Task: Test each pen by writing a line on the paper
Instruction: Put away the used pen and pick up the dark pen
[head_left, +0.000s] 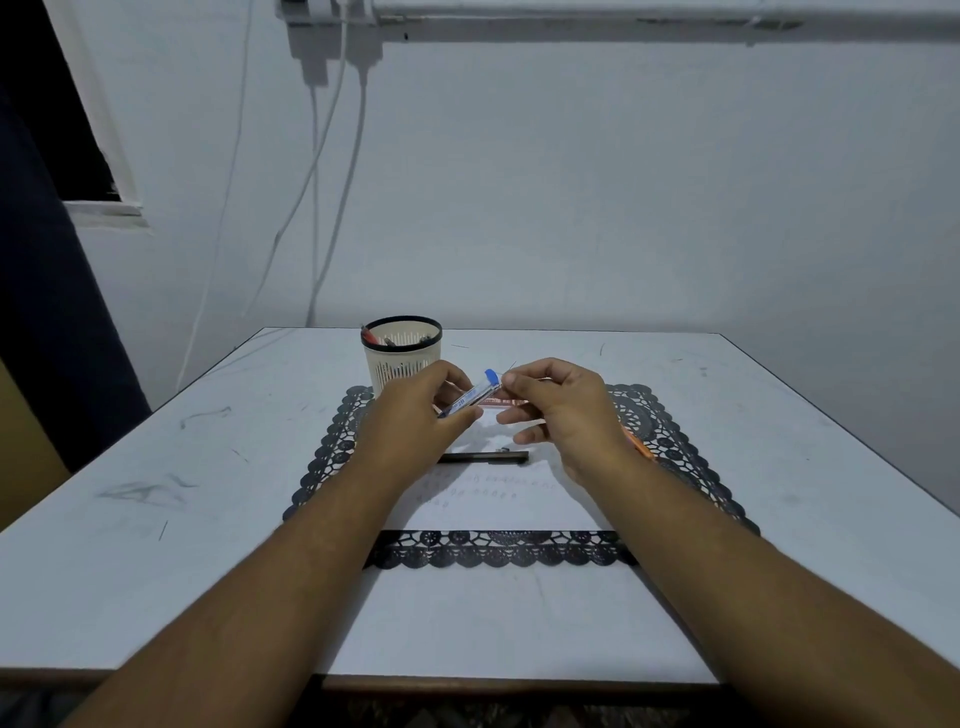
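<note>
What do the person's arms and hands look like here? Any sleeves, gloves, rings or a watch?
Both forearms are bare as far as the picture shows: no sleeves reach into view. The left hand and the right hand wear no gloves, and no watch, bracelet or ring shows on the wrists or the visible fingers. No markings or cables on either arm.

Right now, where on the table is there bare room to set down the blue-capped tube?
Free: the tabletop left of the black lace mat, the stretch right of the mat, and the front strip between mat and table edge. Crowded: the paper under both hands, with a dark pen, and the pen cup behind.
</note>
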